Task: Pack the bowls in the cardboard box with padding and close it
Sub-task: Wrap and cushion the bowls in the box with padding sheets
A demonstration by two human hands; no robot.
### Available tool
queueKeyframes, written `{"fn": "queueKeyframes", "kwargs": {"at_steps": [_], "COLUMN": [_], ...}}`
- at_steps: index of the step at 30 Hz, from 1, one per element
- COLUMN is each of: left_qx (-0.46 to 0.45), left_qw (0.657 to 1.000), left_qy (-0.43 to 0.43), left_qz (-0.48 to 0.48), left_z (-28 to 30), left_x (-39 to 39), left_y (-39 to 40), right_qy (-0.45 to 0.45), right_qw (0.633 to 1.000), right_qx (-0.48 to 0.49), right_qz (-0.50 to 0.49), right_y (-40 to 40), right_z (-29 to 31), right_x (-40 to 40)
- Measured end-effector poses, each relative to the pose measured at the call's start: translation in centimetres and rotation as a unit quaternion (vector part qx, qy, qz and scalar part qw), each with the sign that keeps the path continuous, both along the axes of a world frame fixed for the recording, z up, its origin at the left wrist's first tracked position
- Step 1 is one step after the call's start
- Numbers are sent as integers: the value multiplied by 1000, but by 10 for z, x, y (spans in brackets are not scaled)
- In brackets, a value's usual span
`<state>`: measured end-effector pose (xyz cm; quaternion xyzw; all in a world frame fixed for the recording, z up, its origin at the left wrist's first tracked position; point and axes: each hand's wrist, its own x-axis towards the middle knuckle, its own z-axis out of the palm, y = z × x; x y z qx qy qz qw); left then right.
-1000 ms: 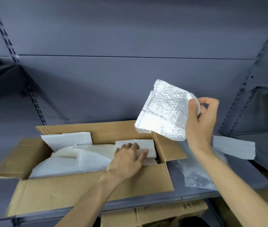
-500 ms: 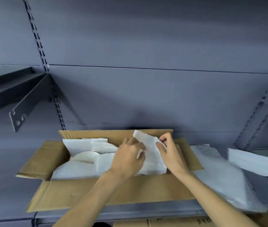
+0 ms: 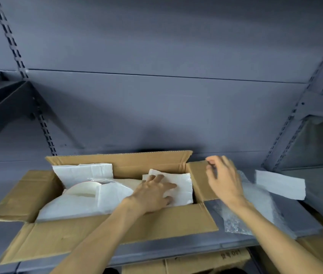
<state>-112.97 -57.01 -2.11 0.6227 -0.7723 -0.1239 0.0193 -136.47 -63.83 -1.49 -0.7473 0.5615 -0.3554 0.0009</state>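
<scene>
Cardboard box (image 3: 117, 232) sits open on the grey shelf (image 3: 235, 243), all four flaps folded outward; inside, a pale bowl (image 3: 81, 189) shows only its curved rim at left-centre, half buried in white foam wrap (image 3: 73, 206); a folded white foam sheet (image 3: 83, 172) leans against the back wall at the left end; another white padding piece (image 3: 180, 189) fills the right end of the box; left hand (image 3: 152, 194) reaches over the front wall, palm down, fingers spread and straight, pressing flat on that right-end padding, grasping nothing; right hand (image 3: 222, 178) hovers above the right side flap (image 3: 199, 178), fingers loosely curled, blurred, nothing held that can be made out; just right of the box, bubble wrap (image 3: 233, 222) lies crumpled on the shelf, partly under the right forearm; farther right, a loose white foam sheet (image 3: 280, 186) rests on the shelf, apart from the box; below the shelf edge, another cardboard carton (image 3: 206, 262) with printed marks too small to read.
</scene>
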Motion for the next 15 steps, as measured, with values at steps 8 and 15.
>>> {"fn": "queueKeyframes", "kwargs": {"at_steps": [8,15], "left_qx": [0,-128], "left_qw": [994,986], "left_qy": [-108,-94], "left_qz": [25,49], "left_z": [-5,-6], "left_x": [-16,-28], "left_y": [-14,-26], "right_qy": [28,22], "right_qw": [954,927], "right_qx": [159,208], "right_qz": [-252,-312], "right_y": [0,-12], "right_z": [-58,-72], "right_x": [-129,-192]}}
